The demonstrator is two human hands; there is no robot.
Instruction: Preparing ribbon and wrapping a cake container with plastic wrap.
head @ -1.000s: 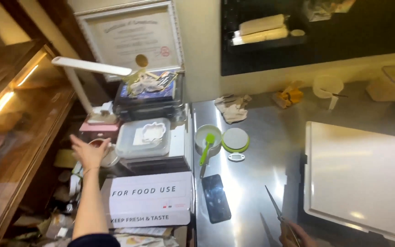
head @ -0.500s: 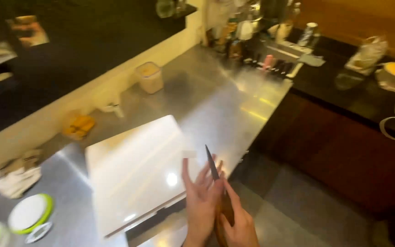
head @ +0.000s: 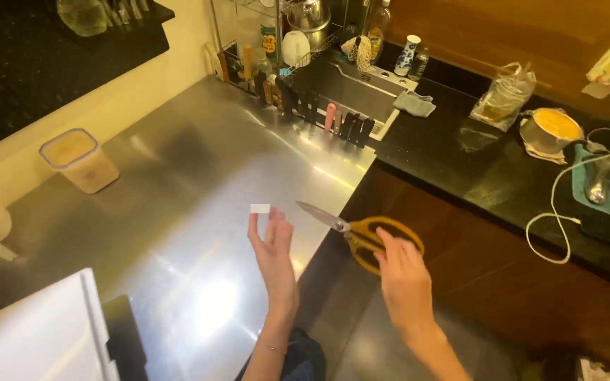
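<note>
While my left hand (head: 274,248) pinches a small white tag (head: 260,209), my right hand (head: 402,271) grips yellow-handled scissors (head: 361,231); nothing looks cut yet.

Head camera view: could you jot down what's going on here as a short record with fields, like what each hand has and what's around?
Left hand: left hand raised, fingertips pinching a small white piece
Right hand: right hand gripping yellow-handled scissors, blades closed and pointing toward the white piece, apart from it
Surface: steel counter beneath the left hand
Nearby on counter: lidded plastic container, white cutting board
Farther back: sink, black countertop with a white cable
</note>
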